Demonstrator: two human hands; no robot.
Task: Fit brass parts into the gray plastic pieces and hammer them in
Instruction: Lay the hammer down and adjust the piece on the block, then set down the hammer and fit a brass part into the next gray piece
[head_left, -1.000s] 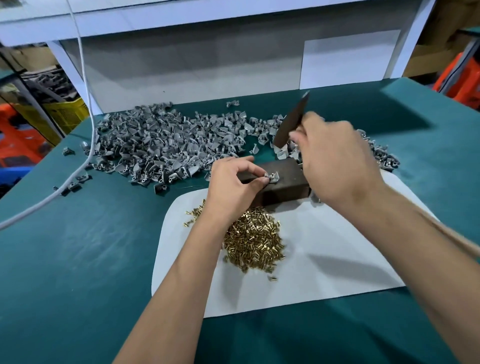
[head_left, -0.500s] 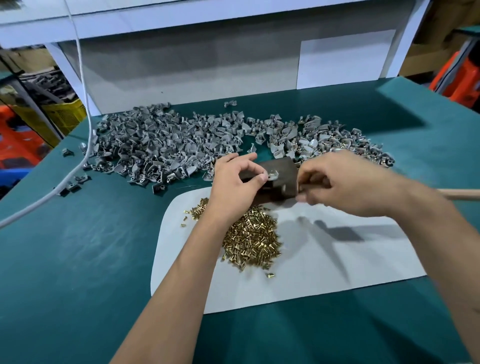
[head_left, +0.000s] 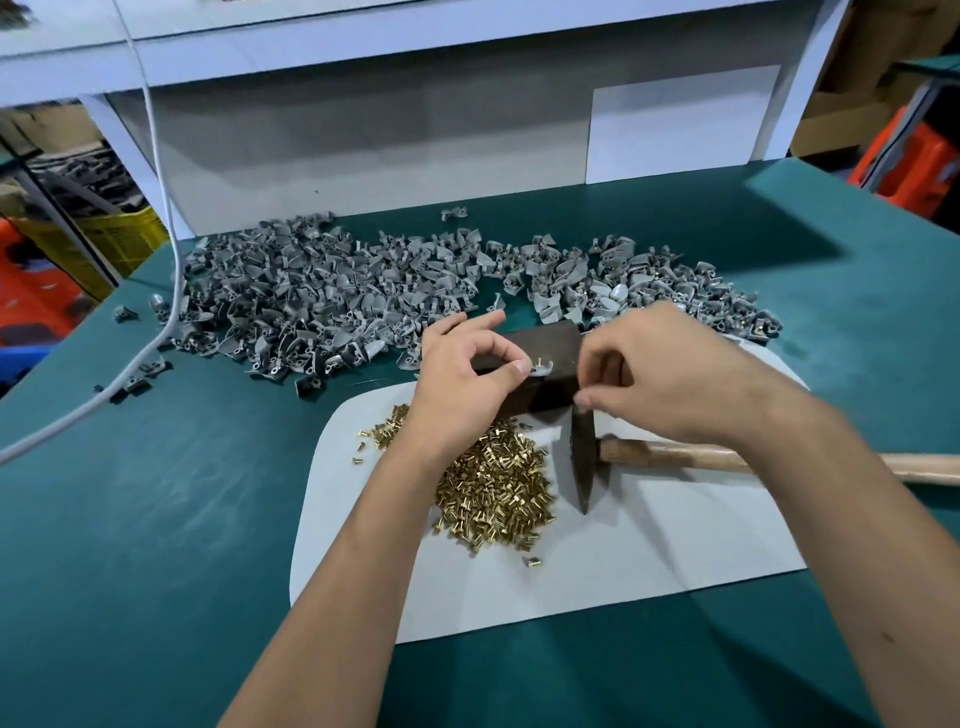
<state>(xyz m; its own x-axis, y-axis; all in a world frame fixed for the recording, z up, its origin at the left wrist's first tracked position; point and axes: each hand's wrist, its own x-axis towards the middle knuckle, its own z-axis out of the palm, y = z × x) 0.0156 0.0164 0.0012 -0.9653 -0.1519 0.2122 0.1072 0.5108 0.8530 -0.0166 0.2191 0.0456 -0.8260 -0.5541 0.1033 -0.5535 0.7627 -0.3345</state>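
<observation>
My left hand (head_left: 467, 374) pinches a gray plastic piece (head_left: 543, 368) with a brass part standing up in it, held on the front edge of a dark metal block (head_left: 550, 338). My right hand (head_left: 675, 374) hovers just right of that piece with its fingers loosely curled and nothing in them. The hammer (head_left: 584, 467) lies on the white sheet (head_left: 649, 545) below my right hand, with its wooden handle pointing right. A heap of loose brass parts (head_left: 493, 488) sits on the sheet under my left wrist.
A wide pile of gray plastic pieces (head_left: 337, 296) spreads across the green table behind the block, and some on the right (head_left: 675, 291) show brass. A white cable (head_left: 171, 291) hangs down at the left. A white panel stands at the back.
My right hand brought the raised hammer down, laid it on the sheet and let go, then moved to the piece on the block. My left hand stayed in place.
</observation>
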